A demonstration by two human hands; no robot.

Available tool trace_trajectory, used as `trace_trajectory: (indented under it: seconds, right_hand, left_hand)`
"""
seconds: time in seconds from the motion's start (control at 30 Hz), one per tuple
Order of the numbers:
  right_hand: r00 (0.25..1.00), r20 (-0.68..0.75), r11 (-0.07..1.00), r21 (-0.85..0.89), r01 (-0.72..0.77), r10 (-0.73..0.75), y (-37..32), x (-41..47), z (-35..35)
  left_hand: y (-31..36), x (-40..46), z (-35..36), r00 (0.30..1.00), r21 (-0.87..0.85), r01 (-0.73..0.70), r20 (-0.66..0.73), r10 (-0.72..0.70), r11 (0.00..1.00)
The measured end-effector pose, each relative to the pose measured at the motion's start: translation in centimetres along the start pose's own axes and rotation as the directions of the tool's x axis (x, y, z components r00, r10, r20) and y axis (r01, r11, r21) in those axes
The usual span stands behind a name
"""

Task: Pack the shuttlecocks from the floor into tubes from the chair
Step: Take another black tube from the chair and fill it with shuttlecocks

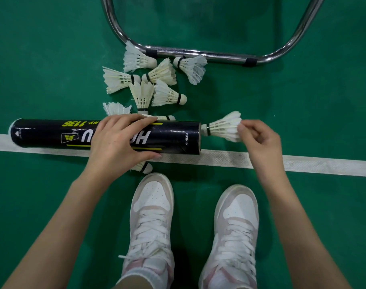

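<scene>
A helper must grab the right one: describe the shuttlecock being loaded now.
Find the black tube lying along the white line. At its right mouth one shuttlecock points cork-first inward, the right hand pinching its feathers. Every other shuttlecock lies loose on the floor.

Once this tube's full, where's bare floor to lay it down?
Bare green floor lies left of the shuttlecock pile, above the tube, and right of the pile, between the chair frame and the white line. It is crowded between the frame and the tube, and by the shoes.

left hand (123, 140) gripping tube (107, 135), right hand (259, 140) pinching shuttlecock (224, 127) (cork at mouth)
</scene>
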State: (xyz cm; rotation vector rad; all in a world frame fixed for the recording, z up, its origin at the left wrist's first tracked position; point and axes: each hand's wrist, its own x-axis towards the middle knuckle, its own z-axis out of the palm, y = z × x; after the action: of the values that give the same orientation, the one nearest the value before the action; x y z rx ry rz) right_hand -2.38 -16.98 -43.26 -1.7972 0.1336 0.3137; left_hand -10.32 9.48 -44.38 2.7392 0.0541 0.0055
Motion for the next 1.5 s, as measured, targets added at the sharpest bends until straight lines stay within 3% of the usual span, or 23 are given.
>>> trace_trajectory:
  seconds: [0.17, 0.67, 0.87, 1.1, 1.5]
  right_hand:
    - [0.997, -0.05, 0.997, 0.055, -0.053, 0.056, -0.4, -2.7, -0.6]
    - [0.975, 0.218, 0.973, 0.209, -0.096, 0.05, -1.4, -3.4, 2.8]
    - [0.977, 0.212, 1.0, 0.0, -0.025, 0.025, -0.8, -4.1, 4.0]
    - [0.987, 0.159, 1.0, -0.018, -0.024, 0.027, -0.7, -4.0, 4.5]
    - [0.878, 0.475, 0.997, 0.012, -0.077, 0.062, -1.4, -2.0, 3.8]
  left_hand:
    - [0.4, 0.2, 0.1, 1.0, 0.008, -0.003, 0.009, 0.003, 1.0]
    - [1.7, 0.6, 0.6, 1.0, -0.001, -0.012, 0.013, 0.012, 1.0]
    - [2.2, 0.5, 0.6, 1.0, -0.024, -0.024, 0.0, 0.024, 0.999]
    - [2.3, 0.3, 0.5, 0.999, -0.016, -0.039, -0.001, 0.039, 0.999]
    - [2.4, 0.4, 0.2, 0.999, -0.018, -0.042, 0.005, 0.042, 0.999]
